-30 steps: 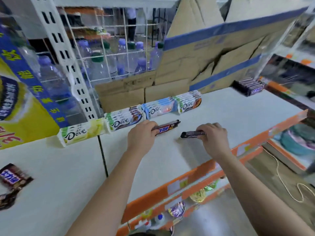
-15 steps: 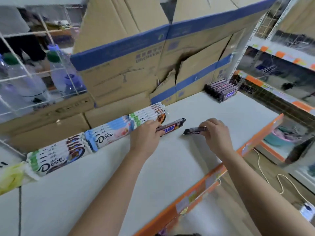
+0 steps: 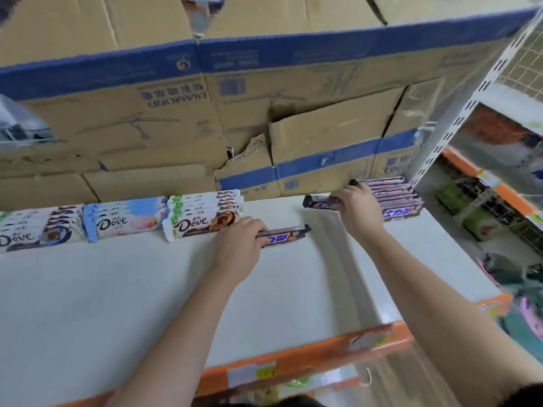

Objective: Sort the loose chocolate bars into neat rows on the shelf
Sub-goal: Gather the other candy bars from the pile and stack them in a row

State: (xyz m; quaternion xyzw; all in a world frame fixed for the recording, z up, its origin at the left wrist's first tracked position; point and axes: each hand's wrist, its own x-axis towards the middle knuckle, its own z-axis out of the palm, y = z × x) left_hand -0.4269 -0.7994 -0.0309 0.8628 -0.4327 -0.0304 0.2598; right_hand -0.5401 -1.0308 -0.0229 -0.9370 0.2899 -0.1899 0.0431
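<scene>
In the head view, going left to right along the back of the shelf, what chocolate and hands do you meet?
Dark-swirl Dove stack → blue-pink Dove stack → green-brown Dove stack → left hand → its bar → bar in right hand → dark bar stack.

right hand (image 3: 357, 205) w/ bar (image 3: 321, 202) — now beside stack (image 3: 396, 198)

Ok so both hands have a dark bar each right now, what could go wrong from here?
1. The right hand carries its bar toward the dark bar stack at the shelf's right end; a careless push could knock that tidy stack askew.
2. The left hand pins only one end of its bar, so it may pivot out of line.
3. That hand sits against the nearest Dove row and could nudge it.
</scene>
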